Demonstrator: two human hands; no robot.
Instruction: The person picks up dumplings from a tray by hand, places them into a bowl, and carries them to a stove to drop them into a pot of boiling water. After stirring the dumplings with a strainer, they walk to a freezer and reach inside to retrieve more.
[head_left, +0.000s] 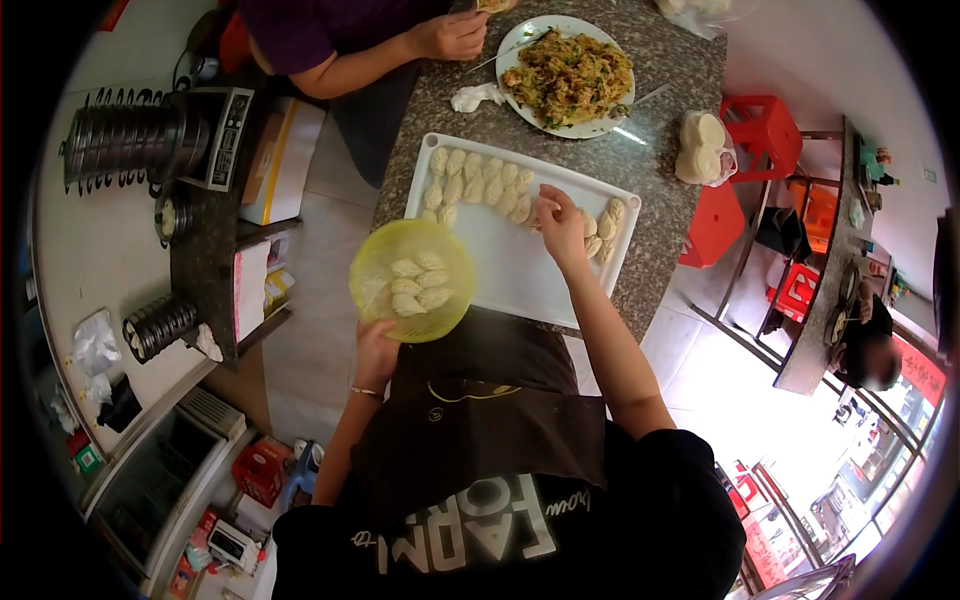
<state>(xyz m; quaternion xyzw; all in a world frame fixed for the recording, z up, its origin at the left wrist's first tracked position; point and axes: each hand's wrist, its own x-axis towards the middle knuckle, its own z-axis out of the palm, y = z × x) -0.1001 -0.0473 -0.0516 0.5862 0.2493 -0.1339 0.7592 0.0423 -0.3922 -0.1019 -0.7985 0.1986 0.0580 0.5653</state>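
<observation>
My left hand [377,352] grips the near rim of a yellow-green plastic basket [455,312], which is held over the left edge of a white tray [535,287]. Several pleated, leaf-shaped dumplings [420,283] lie inside the basket. On the tray, more dumplings [475,180] stand in rows along the far side, and a smaller group [607,232] sits at the right end. My right hand [562,225] is over the tray between these groups, fingers curled together around a dumpling that they mostly hide.
Beyond the tray on the speckled counter [650,80] is a plate of filling [568,80], with a crumpled tissue [476,97] beside it. A bag of round wrappers [703,148] lies at right. Another person's hand [450,37] works across the counter. Red stools [712,222] stand at right.
</observation>
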